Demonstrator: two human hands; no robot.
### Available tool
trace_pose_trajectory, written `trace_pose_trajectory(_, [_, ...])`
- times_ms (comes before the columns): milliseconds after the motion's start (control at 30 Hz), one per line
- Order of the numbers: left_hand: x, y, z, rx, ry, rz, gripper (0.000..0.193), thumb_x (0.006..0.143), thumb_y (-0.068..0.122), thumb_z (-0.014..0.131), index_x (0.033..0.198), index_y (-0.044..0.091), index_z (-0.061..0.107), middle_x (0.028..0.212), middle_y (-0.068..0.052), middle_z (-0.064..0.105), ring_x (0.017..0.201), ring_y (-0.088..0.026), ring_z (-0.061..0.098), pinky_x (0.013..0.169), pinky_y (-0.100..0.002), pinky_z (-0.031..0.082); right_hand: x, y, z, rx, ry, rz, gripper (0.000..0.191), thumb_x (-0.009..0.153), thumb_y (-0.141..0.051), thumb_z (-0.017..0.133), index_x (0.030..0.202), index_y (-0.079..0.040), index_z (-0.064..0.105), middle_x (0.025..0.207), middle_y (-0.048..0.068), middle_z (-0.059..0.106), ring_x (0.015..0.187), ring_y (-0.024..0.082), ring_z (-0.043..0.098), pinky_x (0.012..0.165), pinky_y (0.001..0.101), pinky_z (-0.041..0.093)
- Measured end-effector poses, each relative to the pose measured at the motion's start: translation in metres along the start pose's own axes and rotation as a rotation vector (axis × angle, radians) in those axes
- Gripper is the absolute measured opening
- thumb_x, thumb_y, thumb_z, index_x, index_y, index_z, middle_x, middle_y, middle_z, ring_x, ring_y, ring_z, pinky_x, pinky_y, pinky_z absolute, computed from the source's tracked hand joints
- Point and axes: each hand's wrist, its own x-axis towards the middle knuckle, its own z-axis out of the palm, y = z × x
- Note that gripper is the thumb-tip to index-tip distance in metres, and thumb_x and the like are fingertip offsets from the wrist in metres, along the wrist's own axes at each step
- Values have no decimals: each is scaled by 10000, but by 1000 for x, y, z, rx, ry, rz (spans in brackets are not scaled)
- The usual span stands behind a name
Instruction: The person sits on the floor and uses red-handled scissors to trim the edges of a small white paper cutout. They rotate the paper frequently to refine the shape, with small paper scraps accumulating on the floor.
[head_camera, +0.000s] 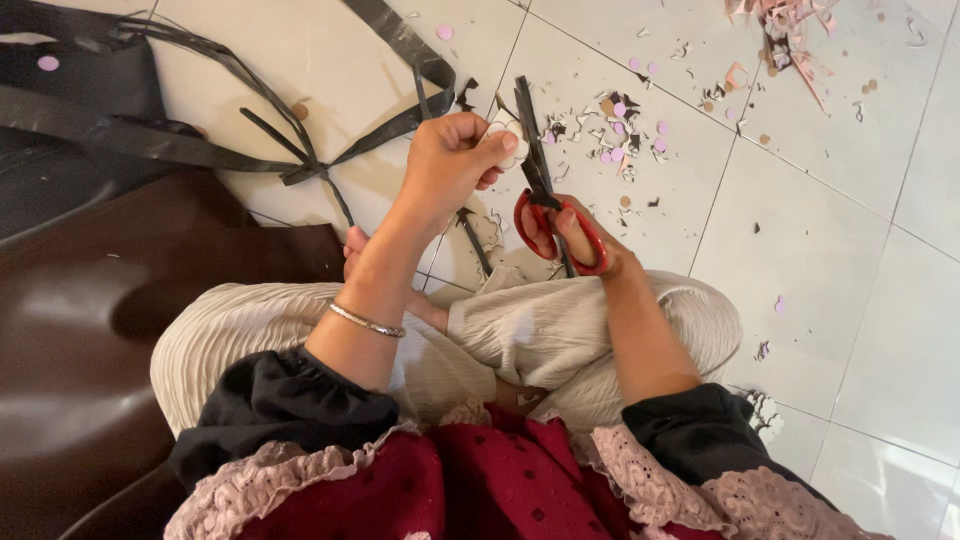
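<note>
Red-handled scissors (545, 200) gripped in your right hand (580, 235), blades at the small white piece (507, 138) pinched in your left hand (450, 160) above your lap. Risk: fingertips near blades; nick likely.

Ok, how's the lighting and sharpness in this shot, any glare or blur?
Head view: soft, even light; faint sheen on the white floor tiles and the dark brown sheet. Left hand, right hand and red-handled scissors are sharp; wide-angle lens bends the tile lines slightly.
</note>
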Motion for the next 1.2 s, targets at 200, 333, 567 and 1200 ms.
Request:
trace_pose_trajectory(200, [-4, 1, 7, 2, 47, 47, 237, 918, 183, 768, 786, 17, 662, 665, 0, 645, 570, -47, 542, 524, -209, 464, 3, 6, 6, -18, 63, -17, 970, 775, -994, 374, 840, -44, 564, 627, 17, 504, 600, 134, 470, 572, 271, 369])
trace_pose_trajectory(333, [-5, 0, 15, 32, 113, 51, 216, 904, 188, 762, 789, 28, 673, 666, 5, 660, 580, -39, 582, 525, -201, 485, 3, 6, 9, -30, 93, -32, 965, 783, -999, 351, 818, -55, 546, 637, 12, 501, 609, 128, 461, 586, 267, 373])
trace_pose_trajectory(567, [-8, -5, 21, 8, 154, 89, 282, 924, 245, 771, 802, 19, 655, 682, 1, 665, 598, -43, 594, 543, -196, 491, 7, 11, 12, -27, 127, -33, 981, 745, -1018, 360, 846, -61, 550, 626, 19, 519, 587, 131, 468, 566, 267, 365])
trace_pose_trajectory(1200, [-10, -11, 28, 27, 200, 91, 316, 928, 318, 751, 836, 29, 662, 710, -9, 691, 630, -51, 621, 591, -205, 531, 11, 23, 17, -2, 168, -105, 896, 819, -961, 376, 847, -77, 522, 634, 4, 498, 554, 108, 463, 522, 250, 359])
